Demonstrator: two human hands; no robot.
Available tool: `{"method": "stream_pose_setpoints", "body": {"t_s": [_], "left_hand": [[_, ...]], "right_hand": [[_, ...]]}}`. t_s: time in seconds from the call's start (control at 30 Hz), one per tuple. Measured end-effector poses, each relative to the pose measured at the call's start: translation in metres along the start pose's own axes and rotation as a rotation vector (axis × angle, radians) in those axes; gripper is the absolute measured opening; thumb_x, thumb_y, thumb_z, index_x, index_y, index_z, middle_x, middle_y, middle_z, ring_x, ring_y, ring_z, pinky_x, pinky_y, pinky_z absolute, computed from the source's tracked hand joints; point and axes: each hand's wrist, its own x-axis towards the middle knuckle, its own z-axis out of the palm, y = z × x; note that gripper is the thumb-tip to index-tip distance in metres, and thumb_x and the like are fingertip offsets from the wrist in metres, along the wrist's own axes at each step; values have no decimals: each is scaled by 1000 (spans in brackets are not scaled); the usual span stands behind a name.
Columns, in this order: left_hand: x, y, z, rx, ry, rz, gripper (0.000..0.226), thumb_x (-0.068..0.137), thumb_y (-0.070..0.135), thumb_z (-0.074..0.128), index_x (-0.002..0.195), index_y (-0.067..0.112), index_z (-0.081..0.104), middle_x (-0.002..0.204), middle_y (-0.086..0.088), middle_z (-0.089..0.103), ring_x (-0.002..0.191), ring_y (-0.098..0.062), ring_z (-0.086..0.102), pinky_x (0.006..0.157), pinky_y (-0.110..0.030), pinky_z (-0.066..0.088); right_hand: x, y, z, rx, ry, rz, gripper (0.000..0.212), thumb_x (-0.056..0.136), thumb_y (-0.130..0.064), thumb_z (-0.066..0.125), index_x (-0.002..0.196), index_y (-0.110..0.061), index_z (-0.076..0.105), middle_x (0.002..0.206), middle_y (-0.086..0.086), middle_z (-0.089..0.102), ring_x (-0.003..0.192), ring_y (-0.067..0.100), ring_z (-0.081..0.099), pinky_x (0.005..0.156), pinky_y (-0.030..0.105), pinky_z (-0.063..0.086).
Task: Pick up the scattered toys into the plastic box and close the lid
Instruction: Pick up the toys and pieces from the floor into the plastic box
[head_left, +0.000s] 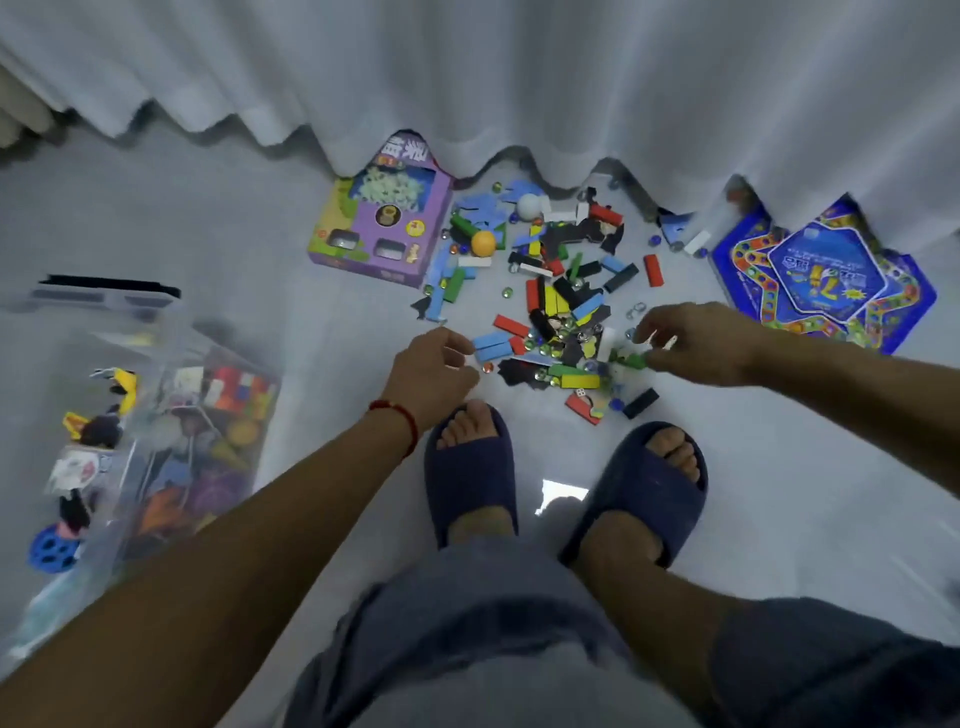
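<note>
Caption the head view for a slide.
Both hands, left hand and right hand, reach into scattered toy blocks; plastic box waits at left.

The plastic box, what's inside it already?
The plastic box already holds toys: a blue wheel, a yellow and black figure, and colourful blocks seen through its clear wall. Anything underneath those is covered and blurred.

A pale grey pleated curtain (519, 78) hangs down to the smooth grey floor (805, 493). Two dark blue rubber slippers (467, 467) stand on that floor.
</note>
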Motion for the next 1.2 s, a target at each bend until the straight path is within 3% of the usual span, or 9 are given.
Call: {"method": "stream_pose_setpoints", "body": {"t_s": [0.07, 0.17, 0.3, 0.53, 0.67, 0.83, 1.0, 1.13, 1.2], "left_hand": [[28, -8, 25, 193, -31, 59, 33, 83, 17, 70, 114, 23, 59, 114, -1, 61, 101, -17, 57, 85, -24, 46], [63, -17, 55, 433, -84, 200, 60, 77, 12, 69, 134, 16, 48, 126, -12, 51, 114, -28, 48, 95, -30, 39], [89, -30, 73, 503, -62, 238, 83, 75, 9, 69, 148, 22, 30, 126, -14, 38, 114, -30, 39, 96, -36, 40], [119, -51, 71, 487, -5, 425, 67, 73, 15, 80, 134, 15, 53, 109, -12, 51, 98, -28, 52, 82, -26, 40], [121, -50, 72, 485, 67, 462, 46, 70, 17, 81, 111, 11, 61, 105, -11, 55, 94, -27, 54, 76, -25, 38], [121, -53, 73, 406, 153, 404, 35, 70, 16, 80, 98, 10, 59, 96, -7, 57, 82, -18, 50, 65, -21, 28], [120, -52, 72, 366, 142, 364, 36, 69, 11, 79, 99, 8, 59, 97, -9, 58, 85, -20, 52, 66, -32, 39], [121, -50, 69, 389, 131, 280, 47, 76, 15, 75, 121, 9, 61, 108, -13, 58, 99, -27, 54, 76, -28, 37], [121, -49, 67, 451, 107, 248, 47, 80, 18, 74, 124, 9, 61, 113, -15, 57, 105, -29, 54, 83, -30, 38]], "right_hand": [[20, 3, 33, -129, 46, -156, 40, 92, -38, 63, 128, -23, 55, 120, 6, 60, 100, 22, 58, 87, 39, 51], [54, -4, 80, -155, 170, -325, 51, 89, -41, 63, 134, -22, 50, 126, 6, 54, 113, 27, 54, 85, 44, 53], [93, -29, 111, -183, 302, -394, 68, 85, -41, 68, 145, -21, 41, 137, 10, 44, 123, 28, 46, 80, 43, 56], [137, -48, 135, -299, 330, -394, 83, 81, -51, 71, 146, -13, 35, 141, 10, 36, 114, 26, 44, 64, 43, 57], [146, -46, 137, -324, 358, -420, 70, 87, -49, 64, 143, -14, 39, 136, 8, 43, 113, 25, 45, 61, 38, 53], [151, -41, 133, -410, 400, -502, 50, 92, -40, 55, 132, -9, 50, 126, 13, 52, 100, 27, 52, 55, 33, 43], [157, -40, 127, -362, 375, -546, 47, 91, -35, 60, 127, -7, 50, 117, 13, 53, 93, 27, 52, 60, 41, 52], [155, -41, 122, -317, 370, -493, 47, 79, -23, 75, 117, -5, 55, 113, 14, 47, 83, 26, 53, 52, 35, 45], [157, -40, 123, -306, 361, -495, 42, 70, -15, 81, 103, -5, 57, 108, 14, 45, 70, 22, 45, 49, 33, 40]]}}
